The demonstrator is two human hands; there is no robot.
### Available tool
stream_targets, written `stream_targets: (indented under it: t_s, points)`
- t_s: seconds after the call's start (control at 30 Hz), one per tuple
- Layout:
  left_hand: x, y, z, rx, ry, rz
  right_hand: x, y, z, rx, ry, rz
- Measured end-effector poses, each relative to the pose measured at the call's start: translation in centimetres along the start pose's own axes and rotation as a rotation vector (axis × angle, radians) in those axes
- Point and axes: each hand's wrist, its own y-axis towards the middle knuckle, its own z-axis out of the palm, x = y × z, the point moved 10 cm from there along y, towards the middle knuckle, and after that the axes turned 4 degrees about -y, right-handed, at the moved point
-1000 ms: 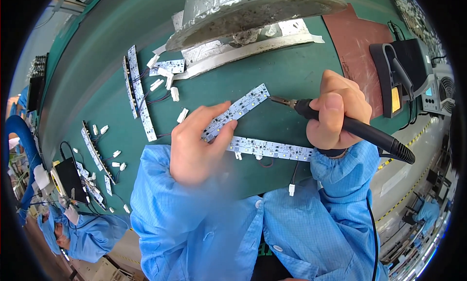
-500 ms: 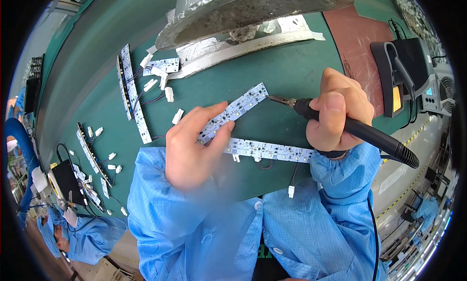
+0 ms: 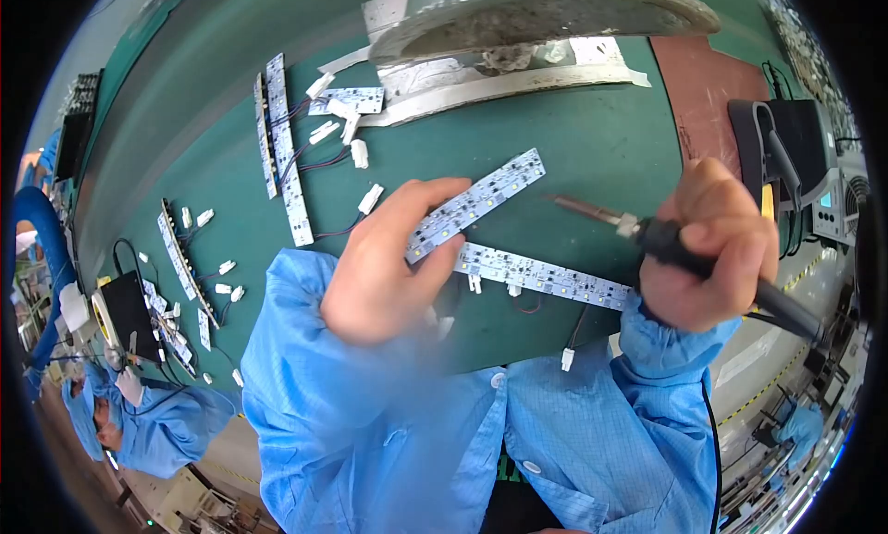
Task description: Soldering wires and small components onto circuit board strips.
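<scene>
Between the thumb and fingers of my left hand (image 3: 384, 266) is the lower end of a short white LED circuit board (image 3: 490, 196), tilted up to the right. My right hand (image 3: 712, 243) is closed round the black handle of a soldering iron (image 3: 659, 235). Its tip points left and is apart from the board's upper end. Below them lies a longer white LED strip board (image 3: 546, 277) with white connectors under its edge; its right end meets my right sleeve. A white plug (image 3: 567, 358) hangs on a thin wire near the mat's front edge.
Wired LED boards (image 3: 289, 164) with white plugs lie at the left on the green mat. A grey metal hood (image 3: 546, 25) stands at the back. At the right are a soldering iron stand (image 3: 751, 146) and a soldering station (image 3: 830, 206). A co-worker's blue sleeve (image 3: 176, 423) shows lower left.
The soldering iron has drawn back from the board's upper end, moving right and down with my right hand. The view has shifted, so the bench things sit differently; my left hand keeps the board.
</scene>
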Motion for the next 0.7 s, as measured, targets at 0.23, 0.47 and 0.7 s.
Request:
stream_targets:
  t_s: [0.23, 0.47, 0.7]
  points:
    - [-1.0, -0.4, -0.2, -0.047, 0.072, 0.107, 2.1, -1.1, 5.7, 0.186, -0.041, -0.177]
    - [-1.1, -0.4, 0.0, -0.059, 0.063, 0.124, 2.0, -1.4, 5.9, 0.145, 0.014, -0.261]
    - [-0.7, 0.0, 0.0, -0.070, 0.064, 0.101, 1.7, -1.4, 6.0, 0.103, 0.001, -0.288]
